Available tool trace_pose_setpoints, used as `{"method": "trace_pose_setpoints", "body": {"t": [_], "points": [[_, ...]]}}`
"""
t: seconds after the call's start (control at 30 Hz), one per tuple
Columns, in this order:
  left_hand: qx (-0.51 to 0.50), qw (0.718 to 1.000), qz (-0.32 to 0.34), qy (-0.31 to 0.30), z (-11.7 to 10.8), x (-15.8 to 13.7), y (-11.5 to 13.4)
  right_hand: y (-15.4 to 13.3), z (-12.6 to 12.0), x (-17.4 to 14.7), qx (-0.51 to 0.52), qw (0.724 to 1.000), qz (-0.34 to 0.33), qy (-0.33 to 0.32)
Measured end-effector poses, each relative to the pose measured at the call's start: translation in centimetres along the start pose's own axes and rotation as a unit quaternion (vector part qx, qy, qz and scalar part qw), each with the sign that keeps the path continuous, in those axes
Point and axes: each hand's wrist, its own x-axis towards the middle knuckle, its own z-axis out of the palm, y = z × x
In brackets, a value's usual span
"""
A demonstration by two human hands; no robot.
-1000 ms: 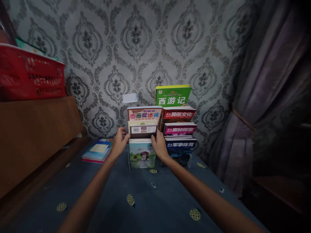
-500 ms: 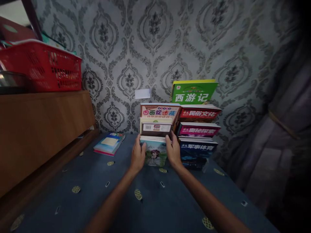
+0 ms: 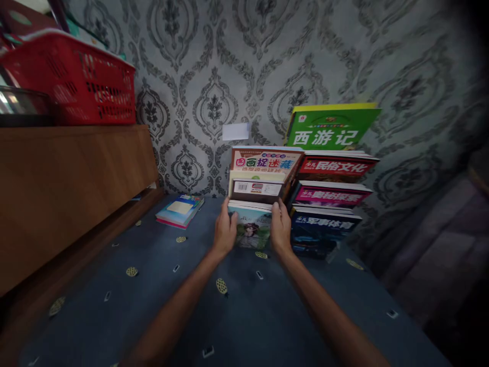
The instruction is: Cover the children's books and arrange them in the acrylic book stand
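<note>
My left hand (image 3: 225, 228) and my right hand (image 3: 280, 225) clasp the two side edges of an upright light-green book (image 3: 252, 229) with a figure on its cover. My thumbs lie at the front edges, and the other fingers are mostly hidden behind. Directly behind it stands a dark book with a white barcode label (image 3: 256, 188), then a brown picture book (image 3: 263, 159) with colourful characters. Right beside my right hand, a row of upright books begins with a dark blue one (image 3: 324, 232); pink, red and green covers rise behind it.
A small pile of books (image 3: 180, 210) lies flat on the blue patterned cloth (image 3: 153, 306) at the left. A wooden cabinet (image 3: 72, 188) carries a red plastic basket (image 3: 87, 81). Behind the books is the patterned wall (image 3: 214, 102); a curtain (image 3: 439, 255) hangs at the right.
The view has shifted, so the books and basket appear higher and the book rows slightly further right. Both hands stay on the sides of the light-green book.
</note>
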Motion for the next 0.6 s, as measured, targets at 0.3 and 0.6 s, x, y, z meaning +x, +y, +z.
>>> {"method": "trace_pose_setpoints", "body": {"t": [0.3,0.6], "points": [[0.01,1.0,-0.009,0.01,0.7,-1.5,-2.4,0.0,-0.3,-3.0,-0.005,1.0,0.012,0.015],[0.048,0.998,0.017,0.026,1.3,-1.6,-2.2,1.1,-0.6,-4.8,-0.059,0.997,-0.034,0.024]]}}
